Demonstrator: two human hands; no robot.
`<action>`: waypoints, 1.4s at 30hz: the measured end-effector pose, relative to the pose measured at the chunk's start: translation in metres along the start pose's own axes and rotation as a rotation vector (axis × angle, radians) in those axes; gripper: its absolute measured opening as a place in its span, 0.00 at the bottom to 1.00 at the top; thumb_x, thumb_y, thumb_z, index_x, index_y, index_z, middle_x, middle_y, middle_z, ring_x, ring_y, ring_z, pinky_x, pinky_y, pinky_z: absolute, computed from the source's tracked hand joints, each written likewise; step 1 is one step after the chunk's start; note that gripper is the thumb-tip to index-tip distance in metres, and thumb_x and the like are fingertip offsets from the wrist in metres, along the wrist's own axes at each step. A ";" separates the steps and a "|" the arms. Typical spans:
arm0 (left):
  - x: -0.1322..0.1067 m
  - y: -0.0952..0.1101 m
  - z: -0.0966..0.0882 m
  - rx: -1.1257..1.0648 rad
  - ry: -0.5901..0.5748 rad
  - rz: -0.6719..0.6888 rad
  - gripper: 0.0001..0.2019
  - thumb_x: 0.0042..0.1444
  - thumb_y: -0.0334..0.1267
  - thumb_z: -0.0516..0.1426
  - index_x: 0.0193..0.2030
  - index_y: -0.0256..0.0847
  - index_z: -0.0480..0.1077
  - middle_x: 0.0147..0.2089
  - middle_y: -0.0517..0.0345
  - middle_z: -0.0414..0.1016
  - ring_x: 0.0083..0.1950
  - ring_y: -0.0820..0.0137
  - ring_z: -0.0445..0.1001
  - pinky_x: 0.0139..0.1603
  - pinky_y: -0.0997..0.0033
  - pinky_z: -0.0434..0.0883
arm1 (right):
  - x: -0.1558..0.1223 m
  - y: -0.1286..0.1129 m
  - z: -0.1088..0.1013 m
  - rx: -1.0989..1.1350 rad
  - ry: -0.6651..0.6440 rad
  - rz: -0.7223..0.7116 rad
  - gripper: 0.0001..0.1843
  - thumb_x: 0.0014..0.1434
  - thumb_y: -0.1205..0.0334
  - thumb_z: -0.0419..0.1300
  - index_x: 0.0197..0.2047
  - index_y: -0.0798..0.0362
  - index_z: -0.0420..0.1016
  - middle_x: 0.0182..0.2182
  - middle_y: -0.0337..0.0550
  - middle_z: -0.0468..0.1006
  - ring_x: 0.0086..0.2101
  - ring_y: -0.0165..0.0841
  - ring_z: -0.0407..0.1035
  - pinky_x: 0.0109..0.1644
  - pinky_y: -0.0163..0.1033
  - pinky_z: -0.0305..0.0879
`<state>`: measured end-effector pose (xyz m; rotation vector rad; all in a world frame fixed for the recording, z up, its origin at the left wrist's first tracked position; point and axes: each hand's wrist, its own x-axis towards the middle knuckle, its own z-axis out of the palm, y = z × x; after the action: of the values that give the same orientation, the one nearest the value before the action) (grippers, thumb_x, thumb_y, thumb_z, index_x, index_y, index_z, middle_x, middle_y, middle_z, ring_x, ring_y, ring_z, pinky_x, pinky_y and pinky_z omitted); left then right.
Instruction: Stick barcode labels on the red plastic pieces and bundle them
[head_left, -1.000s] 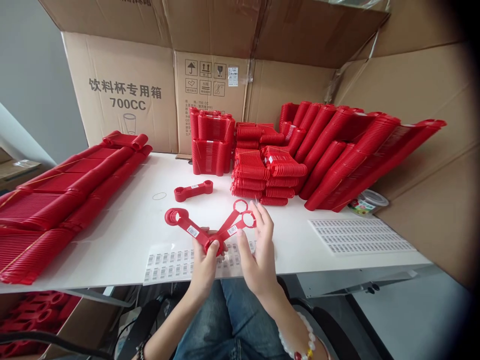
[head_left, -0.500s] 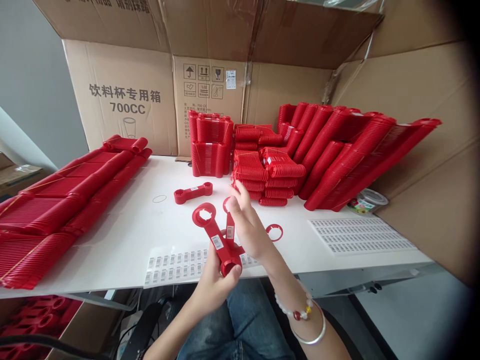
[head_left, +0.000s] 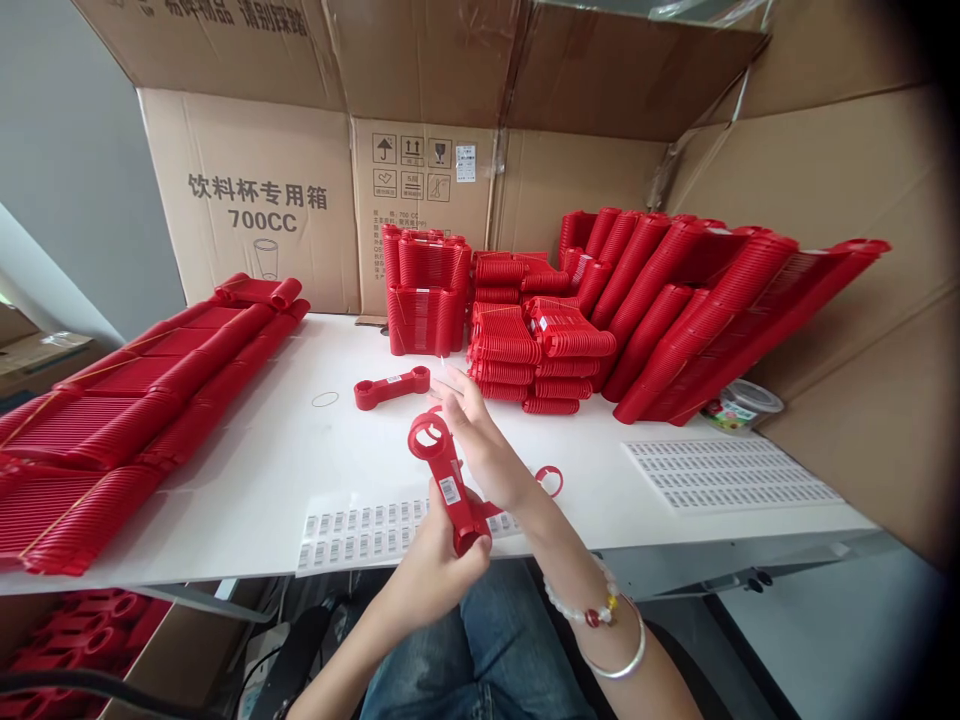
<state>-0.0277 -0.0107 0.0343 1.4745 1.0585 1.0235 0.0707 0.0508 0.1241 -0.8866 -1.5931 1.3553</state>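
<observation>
"Once you're past the long red bundles (head_left: 172, 400), is there room?"
"Yes, bare desk (head_left: 255, 440), up to a short red stack (head_left: 391, 389). Near the front edge, the left grip (head_left: 436, 558) is closed round red holders (head_left: 459, 513)."
"Right grip (head_left: 484, 445)?"
"Extended beside them; any hold, I can't tell."

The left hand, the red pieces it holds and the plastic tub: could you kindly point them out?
Left hand (head_left: 441, 552), head view: its back.
Red pieces (head_left: 447, 484), head view: front bar.
Plastic tub (head_left: 729, 411), head view: labelled side.
</observation>
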 end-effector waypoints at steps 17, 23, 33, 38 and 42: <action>-0.001 0.006 -0.002 0.211 0.156 -0.090 0.17 0.52 0.31 0.53 0.48 0.42 0.53 0.30 0.65 0.66 0.30 0.69 0.66 0.32 0.69 0.63 | 0.010 0.001 0.008 -0.364 0.183 -0.061 0.41 0.54 0.77 0.53 0.68 0.46 0.50 0.64 0.48 0.61 0.57 0.39 0.64 0.63 0.52 0.63; 0.003 0.007 -0.006 0.385 0.234 -0.098 0.14 0.52 0.34 0.54 0.43 0.44 0.52 0.29 0.64 0.66 0.30 0.66 0.68 0.31 0.68 0.61 | 0.017 -0.004 0.005 -0.404 0.159 -0.049 0.43 0.49 0.81 0.53 0.66 0.48 0.53 0.64 0.50 0.61 0.63 0.41 0.57 0.63 0.52 0.63; 0.003 0.014 -0.008 0.353 0.245 -0.092 0.16 0.51 0.33 0.54 0.44 0.44 0.52 0.30 0.63 0.68 0.31 0.64 0.71 0.31 0.68 0.61 | 0.011 -0.006 0.005 -0.411 0.084 -0.119 0.44 0.47 0.82 0.49 0.66 0.46 0.54 0.65 0.47 0.59 0.65 0.39 0.55 0.66 0.53 0.58; 0.003 0.011 -0.006 0.362 0.251 -0.076 0.20 0.50 0.32 0.54 0.49 0.42 0.52 0.31 0.62 0.69 0.32 0.63 0.71 0.31 0.69 0.61 | 0.011 -0.001 0.006 -0.394 0.064 -0.194 0.45 0.47 0.82 0.48 0.67 0.43 0.54 0.65 0.43 0.60 0.64 0.39 0.58 0.67 0.52 0.58; 0.003 0.010 -0.009 0.348 0.248 -0.054 0.20 0.50 0.33 0.55 0.48 0.42 0.53 0.31 0.62 0.69 0.31 0.64 0.71 0.31 0.68 0.62 | 0.010 -0.004 0.004 -0.400 0.041 -0.192 0.42 0.48 0.82 0.48 0.65 0.46 0.56 0.66 0.44 0.60 0.64 0.38 0.58 0.67 0.50 0.59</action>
<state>-0.0341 -0.0070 0.0460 1.6095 1.5072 1.0391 0.0631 0.0570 0.1296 -0.9570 -1.8994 0.8939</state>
